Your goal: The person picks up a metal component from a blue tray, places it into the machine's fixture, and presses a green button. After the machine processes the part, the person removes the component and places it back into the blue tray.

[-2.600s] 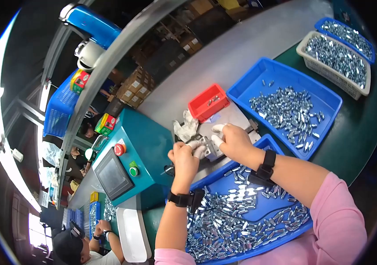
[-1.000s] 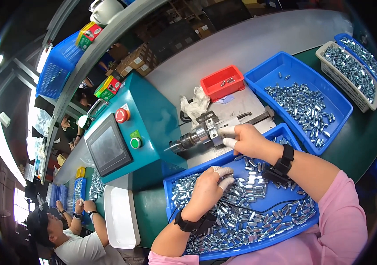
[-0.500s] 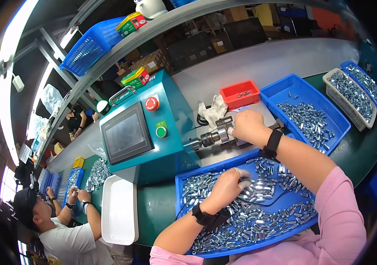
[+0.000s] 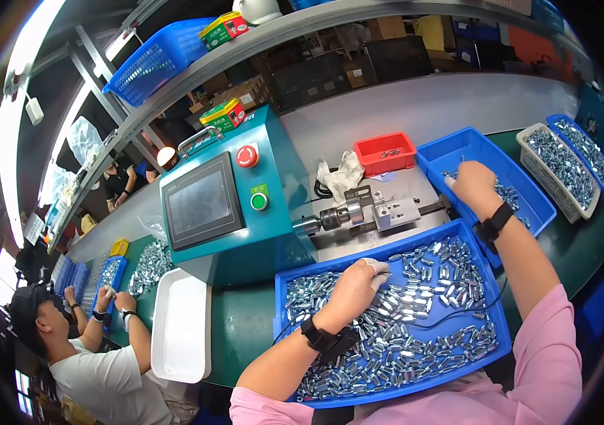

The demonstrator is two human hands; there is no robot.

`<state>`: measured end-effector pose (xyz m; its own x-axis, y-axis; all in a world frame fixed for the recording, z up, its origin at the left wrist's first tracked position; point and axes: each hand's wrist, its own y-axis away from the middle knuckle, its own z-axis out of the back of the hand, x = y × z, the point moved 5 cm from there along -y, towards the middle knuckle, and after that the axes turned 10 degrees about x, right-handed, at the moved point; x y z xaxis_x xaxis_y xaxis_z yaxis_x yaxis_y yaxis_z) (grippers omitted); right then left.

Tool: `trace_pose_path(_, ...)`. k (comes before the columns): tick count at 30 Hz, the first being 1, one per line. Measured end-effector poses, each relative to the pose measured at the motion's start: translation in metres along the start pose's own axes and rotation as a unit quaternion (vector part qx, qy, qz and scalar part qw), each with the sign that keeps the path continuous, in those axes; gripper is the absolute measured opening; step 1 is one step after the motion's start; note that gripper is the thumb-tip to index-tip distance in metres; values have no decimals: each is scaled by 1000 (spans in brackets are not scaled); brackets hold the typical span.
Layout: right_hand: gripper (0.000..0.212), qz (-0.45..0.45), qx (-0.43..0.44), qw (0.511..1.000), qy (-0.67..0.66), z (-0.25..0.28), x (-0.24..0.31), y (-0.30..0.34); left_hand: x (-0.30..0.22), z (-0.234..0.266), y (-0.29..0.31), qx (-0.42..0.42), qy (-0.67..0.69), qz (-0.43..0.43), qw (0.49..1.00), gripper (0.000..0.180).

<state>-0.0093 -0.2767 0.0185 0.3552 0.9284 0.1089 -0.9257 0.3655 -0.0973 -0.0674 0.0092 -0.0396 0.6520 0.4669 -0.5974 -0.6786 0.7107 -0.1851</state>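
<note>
My left hand (image 4: pixel 353 292), with white covers on its fingertips, is over the near blue tray (image 4: pixel 468 312) of shiny hexagonal metal parts (image 4: pixel 394 358). Its thumb and fingers are pinched close together; what lies between them, if anything, is too small to make out. My right hand (image 4: pixel 477 185) reaches over the far blue bin (image 4: pixel 451 145), above the metal parts heaped there. Its fingers curl downward, mostly hidden, and their contents do not show. Between the two containers, the machine's chuck (image 4: pixel 332 217) faces a metal fixture block (image 4: pixel 395 212), with neither hand on it.
A teal machine box (image 4: pixel 274 184) with screen and buttons stands left of the chuck. Behind the fixture are a red bin (image 4: pixel 385 159) and a white glove (image 4: pixel 344 173). A white tray (image 4: pixel 181 326) sits left, near a co-worker (image 4: pixel 104 368). A shelf rail (image 4: pixel 259 35) crosses above.
My right hand has left the fixture and moved right, over the far blue bin. My left hand has shifted slightly left over the near tray. The view has turned a little.
</note>
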Motion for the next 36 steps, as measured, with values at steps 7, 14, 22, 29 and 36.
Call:
trace_pose_path(7, 28, 167, -35, 863, -475, -39, 94, 33, -17, 9, -9, -43, -143, -11, 989, 17)
trace_pose_path(14, 26, 197, -22, 857, -475, -54, 76, 33, -30, 47, -65, -152, -244, 12, 958, 17)
trace_pose_path(22, 28, 202, -34, 838, -506, -55, 83, 24, 14, 55, -98, -107, -271, 106, 951, 13)
trace_pose_path(29, 25, 190, 5, 836, -515, -53, 78, 20, -44, 32, -86, -155, -315, -29, 936, 20)
trace_pose_path(36, 30, 220, 120, 844, -473, -46, 94, 40, -25, -36, -47, 89, -309, 103, 941, 21)
